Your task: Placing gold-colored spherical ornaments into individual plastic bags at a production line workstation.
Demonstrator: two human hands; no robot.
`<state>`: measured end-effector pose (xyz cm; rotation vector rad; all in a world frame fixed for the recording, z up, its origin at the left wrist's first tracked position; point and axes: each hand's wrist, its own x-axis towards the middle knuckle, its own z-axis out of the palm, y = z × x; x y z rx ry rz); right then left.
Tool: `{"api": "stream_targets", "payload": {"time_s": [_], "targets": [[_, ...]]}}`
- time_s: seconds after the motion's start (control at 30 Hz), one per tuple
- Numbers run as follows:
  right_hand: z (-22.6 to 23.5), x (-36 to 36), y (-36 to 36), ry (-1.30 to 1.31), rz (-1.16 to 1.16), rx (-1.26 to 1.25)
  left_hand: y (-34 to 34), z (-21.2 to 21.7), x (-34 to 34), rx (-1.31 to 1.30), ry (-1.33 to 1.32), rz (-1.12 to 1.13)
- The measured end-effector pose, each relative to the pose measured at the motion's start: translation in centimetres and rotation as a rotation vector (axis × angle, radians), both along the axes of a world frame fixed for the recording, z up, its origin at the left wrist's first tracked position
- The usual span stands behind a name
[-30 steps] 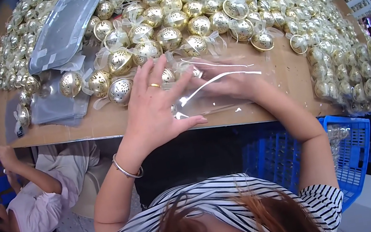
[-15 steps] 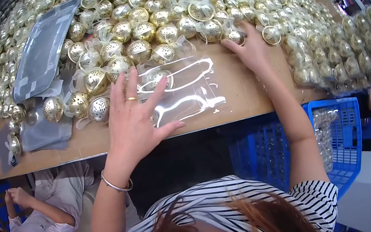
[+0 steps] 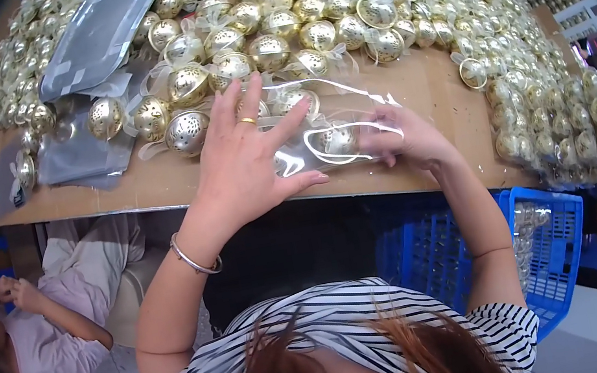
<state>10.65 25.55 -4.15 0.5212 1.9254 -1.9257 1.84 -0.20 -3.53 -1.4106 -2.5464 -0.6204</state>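
While left hand (image 3: pixel 237 157) lay with fingers spread wide over clear plastic bag (image 3: pixel 322 114), right hand (image 3: pixel 414 138) was at bag's right end, fingers curled, blurred; whether they gripped gold ball (image 3: pixel 338 139) just beside them, could not tell. Glare streaks partly hid ball. Bag lay on brown table (image 3: pixel 453 111), near front edge; heap of gold balls (image 3: pixel 278 22) behind, cut off at top. Blue crate (image 3: pixel 558 252) lower right; co-worker (image 3: pixel 61 332) at left.

The right hand (image 3: pixel 411 136), half a second ago at a gold ball on the near edge of the pile (image 3: pixel 310 4), is now at the right end of the clear plastic bag (image 3: pixel 359 100). Another ball (image 3: pixel 337 140) now shows there, beside the blurred fingers (image 3: pixel 380 142).
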Motion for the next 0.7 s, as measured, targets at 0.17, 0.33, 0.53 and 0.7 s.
{"api": "stream_targets", "payload": {"time_s": [0.17, 0.33, 0.53, 0.7], "targets": [[-0.7, -2.3, -2.3, 0.031, 0.144, 0.008, 0.0, 0.0, -0.2, -0.014, 0.001, -0.002], [-0.7, -4.1, -3.1, 0.013, 0.153, -0.152, 0.1, 0.5, 0.0, 0.002, 0.046, -0.040], [1.3, -4.2, 2.6, 0.129, 0.132, 0.424, 0.5, -0.7, 1.3, 0.126, 0.058, -0.190], [6.7, -11.9, -1.3, 0.689, -0.021, 1.099, 0.2, 0.0, 1.1, 0.128, 0.038, -0.191]]}}
